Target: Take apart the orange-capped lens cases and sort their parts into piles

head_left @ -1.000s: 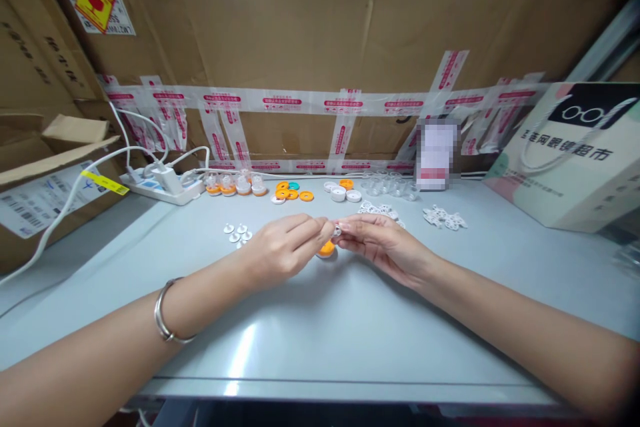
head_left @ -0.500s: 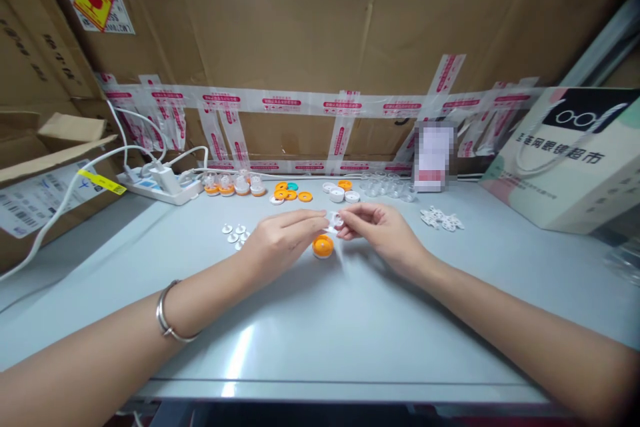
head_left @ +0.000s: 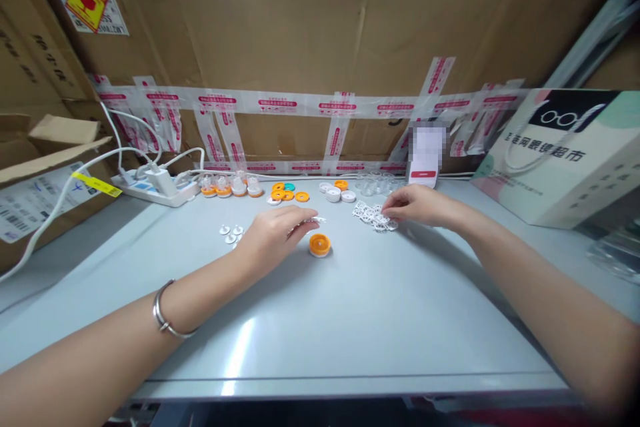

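The right hand (head_left: 417,205) has left the white piece (head_left: 321,219) pinched in the left hand (head_left: 273,232) alone at frame centre, and now reaches the white pile (head_left: 371,215) right of centre, its own grip too small to tell.

The right hand (head_left: 419,205) has moved from the left hand (head_left: 270,232) to the white openwork pieces (head_left: 369,214).

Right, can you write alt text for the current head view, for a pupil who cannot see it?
A person's left hand holds a small white part near an orange round piece on a grey table, while the right hand is at a pile of white openwork parts. Orange rings and a power strip lie farther back.
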Demonstrator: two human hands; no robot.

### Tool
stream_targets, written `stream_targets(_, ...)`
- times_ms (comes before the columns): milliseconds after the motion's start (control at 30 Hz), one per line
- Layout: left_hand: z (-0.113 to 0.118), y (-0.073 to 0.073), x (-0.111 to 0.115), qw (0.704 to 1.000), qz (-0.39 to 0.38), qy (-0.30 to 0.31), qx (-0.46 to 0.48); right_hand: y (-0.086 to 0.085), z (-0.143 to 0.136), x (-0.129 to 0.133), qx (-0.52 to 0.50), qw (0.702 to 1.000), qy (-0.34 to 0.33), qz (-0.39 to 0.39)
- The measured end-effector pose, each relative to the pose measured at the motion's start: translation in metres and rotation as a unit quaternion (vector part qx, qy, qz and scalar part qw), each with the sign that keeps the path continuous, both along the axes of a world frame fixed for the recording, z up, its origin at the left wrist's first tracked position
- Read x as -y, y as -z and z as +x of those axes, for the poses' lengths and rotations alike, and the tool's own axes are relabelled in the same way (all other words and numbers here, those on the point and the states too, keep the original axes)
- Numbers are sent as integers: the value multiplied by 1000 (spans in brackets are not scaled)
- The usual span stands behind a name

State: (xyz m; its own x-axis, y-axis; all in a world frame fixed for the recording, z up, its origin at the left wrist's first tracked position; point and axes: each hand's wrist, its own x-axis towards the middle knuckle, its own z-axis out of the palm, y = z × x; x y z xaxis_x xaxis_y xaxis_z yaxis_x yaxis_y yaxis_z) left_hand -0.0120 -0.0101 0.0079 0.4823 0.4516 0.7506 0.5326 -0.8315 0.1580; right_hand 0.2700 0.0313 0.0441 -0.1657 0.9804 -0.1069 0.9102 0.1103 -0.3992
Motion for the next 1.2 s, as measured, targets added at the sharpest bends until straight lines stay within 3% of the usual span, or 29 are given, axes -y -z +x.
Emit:
stream_targets(167, 1, 0, 2, 999, -42, -13, 32, -7, -6, 5, -95, 992, 32, 75)
stream_targets(267, 3, 1, 6, 994, -97, -5, 47, -9, -31, 25, -228, 967, -31, 111)
stream_targets(400, 5, 1, 11, 990, -134, 5, 52, 0, -73, 54, -357, 925, -127, 41)
stream_targets(533, 6, 0, 13, 988, -147, 16, 51, 10, -92, 66, -440, 888, -136, -8)
stream_targets(733, 5, -3, 12, 982, -182, 23, 45, -2, -86, 67, -486, 866, -94, 76)
stream_targets(833, 4, -4, 10, 983, -181, 10, -31, -20, -77, 71, -522, 835, -96, 146)
stream_targets(933, 3, -3, 8, 976, -182, 28, -117, -39, -54, 67, -516, 822, -81, 226)
stream_targets(1000, 3, -1, 8, 969, -191, 37, -150, -46, -28, 59, -483, 833, -51, 264)
stream_targets(1067, 2, 1, 8, 966, -196, 40, -165, -45, 4, 49, -421, 870, 2, 258)
stream_targets(1133, 2, 2, 8, 966, -192, 39, -167, -38, 37, 41, -304, 931, 73, 188)
stream_targets(1200, 2, 3, 8, 967, -189, 37, -166, -27, 64, 36, -199, 969, 108, 96)
